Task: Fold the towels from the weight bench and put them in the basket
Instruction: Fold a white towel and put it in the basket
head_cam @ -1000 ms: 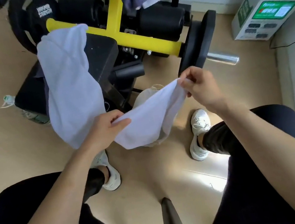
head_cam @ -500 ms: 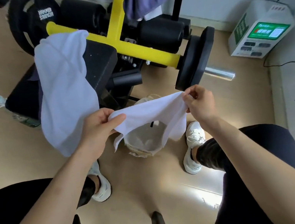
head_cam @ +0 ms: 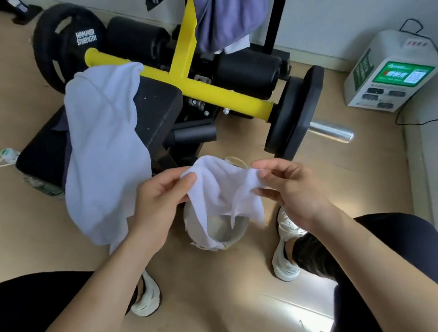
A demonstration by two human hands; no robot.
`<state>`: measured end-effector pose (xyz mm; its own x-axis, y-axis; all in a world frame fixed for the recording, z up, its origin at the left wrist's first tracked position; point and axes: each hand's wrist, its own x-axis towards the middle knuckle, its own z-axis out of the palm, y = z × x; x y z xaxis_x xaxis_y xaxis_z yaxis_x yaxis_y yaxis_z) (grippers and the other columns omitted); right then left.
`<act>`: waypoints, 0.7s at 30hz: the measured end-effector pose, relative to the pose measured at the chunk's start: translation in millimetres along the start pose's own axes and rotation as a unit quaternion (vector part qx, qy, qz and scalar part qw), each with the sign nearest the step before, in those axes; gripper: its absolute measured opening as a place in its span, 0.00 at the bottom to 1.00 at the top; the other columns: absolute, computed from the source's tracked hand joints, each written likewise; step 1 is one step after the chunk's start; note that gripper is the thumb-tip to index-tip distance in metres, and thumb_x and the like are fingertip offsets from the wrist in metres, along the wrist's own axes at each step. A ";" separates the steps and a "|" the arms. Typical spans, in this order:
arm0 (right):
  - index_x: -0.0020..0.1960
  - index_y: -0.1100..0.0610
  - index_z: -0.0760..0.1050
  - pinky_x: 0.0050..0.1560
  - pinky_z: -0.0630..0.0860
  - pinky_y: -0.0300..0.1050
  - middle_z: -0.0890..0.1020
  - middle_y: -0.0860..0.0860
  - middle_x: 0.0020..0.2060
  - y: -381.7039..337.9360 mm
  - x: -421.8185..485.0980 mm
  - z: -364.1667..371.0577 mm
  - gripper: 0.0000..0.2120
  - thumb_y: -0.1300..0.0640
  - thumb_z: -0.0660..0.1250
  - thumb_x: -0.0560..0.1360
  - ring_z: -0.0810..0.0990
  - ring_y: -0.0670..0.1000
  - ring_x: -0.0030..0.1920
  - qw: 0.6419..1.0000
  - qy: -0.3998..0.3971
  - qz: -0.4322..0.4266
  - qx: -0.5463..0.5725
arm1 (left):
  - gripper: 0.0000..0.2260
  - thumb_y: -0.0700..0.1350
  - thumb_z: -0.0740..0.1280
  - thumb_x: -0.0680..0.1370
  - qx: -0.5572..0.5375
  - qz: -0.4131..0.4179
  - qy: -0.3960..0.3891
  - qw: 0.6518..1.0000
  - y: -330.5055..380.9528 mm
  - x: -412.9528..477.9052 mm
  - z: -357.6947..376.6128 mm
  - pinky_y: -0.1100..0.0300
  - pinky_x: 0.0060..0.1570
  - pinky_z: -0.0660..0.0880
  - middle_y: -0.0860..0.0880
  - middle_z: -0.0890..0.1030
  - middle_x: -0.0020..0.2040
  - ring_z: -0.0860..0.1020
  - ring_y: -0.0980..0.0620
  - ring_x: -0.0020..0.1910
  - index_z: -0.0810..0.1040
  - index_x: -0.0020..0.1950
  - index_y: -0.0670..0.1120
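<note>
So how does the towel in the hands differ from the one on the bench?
The held towel is pinched by the left hand and right hand above the basket; the bench towel lies draped over the weight bench, untouched. The held towel is bunched and smaller; the bench towel hangs long. Both look white.

Small white towel [head_cam: 222, 191] above basket [head_cam: 230, 233]; larger towel [head_cam: 104, 144] across bench [head_cam: 159, 112].

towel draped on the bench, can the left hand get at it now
Probably, once freed: the draped towel hangs right beside the left hand, nothing between, but that hand pinches the small towel.
</note>
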<state>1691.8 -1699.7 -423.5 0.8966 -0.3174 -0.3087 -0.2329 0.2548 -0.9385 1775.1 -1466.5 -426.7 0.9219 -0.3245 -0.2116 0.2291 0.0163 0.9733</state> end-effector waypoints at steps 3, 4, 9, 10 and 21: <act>0.58 0.60 0.82 0.57 0.81 0.49 0.86 0.56 0.48 -2.5 -2.2 5.0 0.16 0.74 0.60 0.79 0.84 0.53 0.50 0.998 -0.068 0.014 0.000 | 0.10 0.41 0.67 0.82 0.029 -0.015 -0.025 0.999 -2.9 -1.7 8.5 0.41 0.64 0.78 0.48 0.87 0.55 0.83 0.44 0.59 0.86 0.59 0.50; 0.57 0.59 0.82 0.57 0.81 0.49 0.87 0.58 0.49 -2.8 -2.1 7.5 0.17 0.74 0.61 0.78 0.85 0.54 0.51 0.997 -0.074 -0.002 -0.015 | 0.10 0.41 0.68 0.82 0.039 -0.020 -0.027 0.999 -4.3 -1.8 10.1 0.41 0.64 0.78 0.49 0.87 0.55 0.84 0.46 0.59 0.86 0.58 0.51; 0.51 0.61 0.84 0.48 0.81 0.45 0.87 0.60 0.44 -4.5 -5.0 17.6 0.10 0.71 0.72 0.73 0.85 0.56 0.44 0.994 -0.053 -0.079 -0.063 | 0.08 0.41 0.73 0.78 0.056 -0.027 -0.027 0.998 -7.3 -7.5 19.9 0.46 0.58 0.82 0.50 0.88 0.50 0.85 0.49 0.55 0.87 0.55 0.49; 0.50 0.60 0.85 0.49 0.81 0.47 0.87 0.60 0.43 -5.0 -4.7 18.7 0.09 0.70 0.73 0.73 0.85 0.56 0.44 0.991 -0.053 -0.091 -0.079 | 0.08 0.40 0.74 0.77 0.051 -0.026 -0.024 0.998 -7.7 -8.1 20.8 0.47 0.56 0.83 0.49 0.88 0.49 0.86 0.48 0.54 0.87 0.54 0.48; 0.42 0.57 0.83 0.48 0.81 0.50 0.85 0.51 0.40 -6.5 -0.7 31.7 0.04 0.63 0.76 0.72 0.83 0.53 0.42 0.946 -0.089 -0.174 -0.259 | 0.08 0.41 0.72 0.79 0.014 -0.012 -0.069 0.997 -10.2 -14.7 19.8 0.45 0.62 0.80 0.48 0.88 0.52 0.86 0.48 0.55 0.87 0.56 0.48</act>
<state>1704.6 -1672.2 -412.3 0.9914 -0.1292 0.0211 -0.0234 -0.3330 -0.9426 1753.0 -1480.6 -431.7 0.8645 -0.4508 -0.2222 0.2394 -0.0194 0.9707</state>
